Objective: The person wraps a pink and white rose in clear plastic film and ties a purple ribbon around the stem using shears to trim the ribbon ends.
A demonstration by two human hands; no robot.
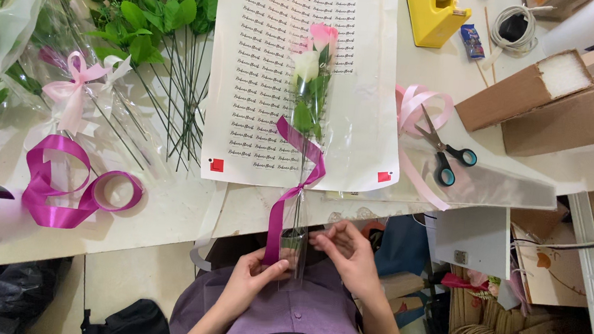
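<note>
A small bunch of artificial flowers (313, 61), pink and white, lies in a clear plastic sleeve on a printed wrapping sheet (262, 78). A magenta ribbon (290, 181) winds around the stems and runs down past the table edge. My left hand (253, 278) pinches the ribbon's lower end against the bottom of the sleeve. My right hand (347, 254) holds the sleeve's bottom end from the right, fingers curled on the plastic.
Scissors (445, 155) lie on a pink ribbon (417, 106) to the right, near cardboard boxes (567, 105) and a yellow tape dispenser (432, 14). A magenta ribbon roll (76, 191), green stems (169, 70) and wrapped bouquets (67, 89) occupy the left.
</note>
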